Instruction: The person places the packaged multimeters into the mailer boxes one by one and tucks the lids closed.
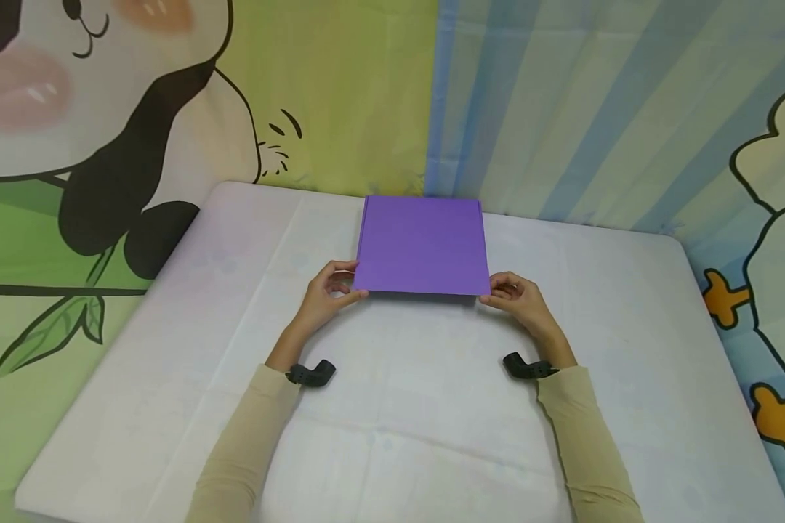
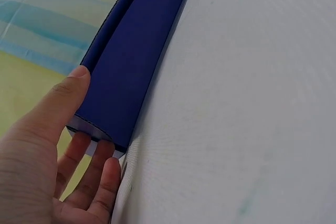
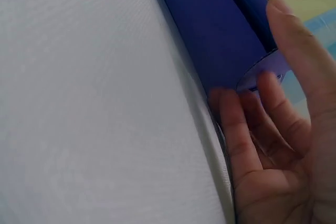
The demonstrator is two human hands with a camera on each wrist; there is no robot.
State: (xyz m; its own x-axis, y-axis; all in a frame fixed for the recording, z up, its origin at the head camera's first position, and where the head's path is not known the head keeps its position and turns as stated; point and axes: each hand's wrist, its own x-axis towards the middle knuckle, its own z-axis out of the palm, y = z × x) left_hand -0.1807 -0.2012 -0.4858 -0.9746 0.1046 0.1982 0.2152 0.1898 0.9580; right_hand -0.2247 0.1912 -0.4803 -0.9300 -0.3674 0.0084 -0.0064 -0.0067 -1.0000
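Observation:
A flat purple cardboard box point(image 1: 421, 245) lies on the table, its broad lid face up. Along the front, the lid's edge stands slightly apart from the box's front wall point(image 2: 134, 56), which looks dark blue in the wrist views. My left hand point(image 1: 327, 294) grips the front left corner, thumb at the lid's edge and fingers against the side. At the front right corner my right hand point(image 1: 522, 299) does the same, its thumb point(image 3: 296, 40) by the lid edge and its fingers near a small curved side flap point(image 3: 262, 69). The inside of the box is hidden.
A white cloth covers the table point(image 1: 392, 436). Behind it hangs a printed curtain point(image 1: 340, 94) with a panda on the left and stripes on the right. Each wrist wears a black camera mount point(image 1: 312, 373). The box lies close to the table's back edge.

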